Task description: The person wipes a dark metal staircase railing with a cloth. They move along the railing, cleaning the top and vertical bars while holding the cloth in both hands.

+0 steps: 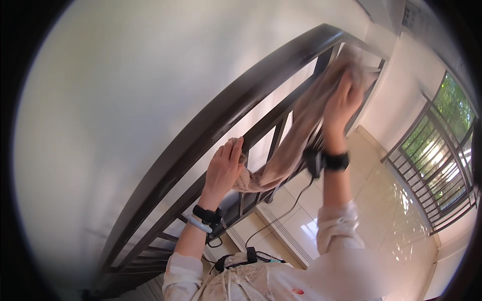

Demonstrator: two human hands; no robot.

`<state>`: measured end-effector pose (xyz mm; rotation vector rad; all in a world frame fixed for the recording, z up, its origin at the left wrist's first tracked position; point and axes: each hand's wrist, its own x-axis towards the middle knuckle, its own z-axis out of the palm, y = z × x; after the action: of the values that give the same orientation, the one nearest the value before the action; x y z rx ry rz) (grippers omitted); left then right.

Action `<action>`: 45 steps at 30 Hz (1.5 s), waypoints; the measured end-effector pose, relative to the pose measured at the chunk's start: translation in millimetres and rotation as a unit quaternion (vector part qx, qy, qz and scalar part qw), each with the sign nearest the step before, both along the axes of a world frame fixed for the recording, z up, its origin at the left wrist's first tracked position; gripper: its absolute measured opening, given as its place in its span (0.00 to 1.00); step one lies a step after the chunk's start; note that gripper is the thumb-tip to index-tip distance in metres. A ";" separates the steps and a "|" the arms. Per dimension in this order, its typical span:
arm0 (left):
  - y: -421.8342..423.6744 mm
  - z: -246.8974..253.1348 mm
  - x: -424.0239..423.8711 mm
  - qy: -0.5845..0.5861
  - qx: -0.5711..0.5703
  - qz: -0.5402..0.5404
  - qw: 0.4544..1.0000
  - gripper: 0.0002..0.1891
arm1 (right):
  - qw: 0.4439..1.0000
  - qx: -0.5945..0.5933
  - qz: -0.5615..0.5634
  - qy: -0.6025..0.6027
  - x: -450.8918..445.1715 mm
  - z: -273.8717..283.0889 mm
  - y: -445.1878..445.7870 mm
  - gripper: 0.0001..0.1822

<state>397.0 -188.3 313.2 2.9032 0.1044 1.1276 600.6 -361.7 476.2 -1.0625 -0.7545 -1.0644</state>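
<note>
A brown-beige cloth (280,165) sags in a long twist between my two hands. My left hand (224,165) grips one end of it and presses it on the lower rail (263,122) of a dark stair railing. Farther up the slope, my right hand (344,99) clutches the other end, blurred by motion, near the upper end of the railing. Above the lower rail runs the broad dark handrail (229,98), with scuffed, paler patches along its lower edge. The cloth hides part of the upright bars.
Tiled stairs (290,222) with grooved edges lie below the railing and meet a shiny tiled landing (380,203). A window with a barred guard (433,165) stands at the right. A black cable (280,214) hangs from my right wrist strap (333,161) to my waist. A pale wall (113,94) fills the left.
</note>
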 end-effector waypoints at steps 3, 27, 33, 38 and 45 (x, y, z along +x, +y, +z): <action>-6.1 -4.0 -3.9 -0.045 -0.031 -0.032 0.998 0.43 | 0.979 -0.084 -0.179 -0.056 47.2 105.2 -1.6 0.10; 100.0 110.4 -223.1 -0.360 0.012 0.352 0.864 0.15 | 0.854 -0.418 -0.274 -0.146 1.8 47.3 55.9 0.11; 123.4 0.6 -210.1 -0.062 -0.098 0.475 0.873 0.24 | 0.860 -0.427 -0.204 -0.188 -18.5 13.2 85.9 0.11; 96.7 -11.1 -188.3 -0.138 -0.355 0.283 0.880 0.46 | 0.853 -0.434 -0.214 -0.195 -25.7 3.5 94.1 0.11; 48.7 35.1 -115.7 -0.220 -0.084 0.108 0.966 0.74 | 0.833 -0.479 0.047 -0.274 -160.6 -52.9 129.5 0.09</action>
<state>281.3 -139.7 348.3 2.4709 0.4861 1.6753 440.0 -232.2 423.3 -1.5333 -1.9204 -0.8944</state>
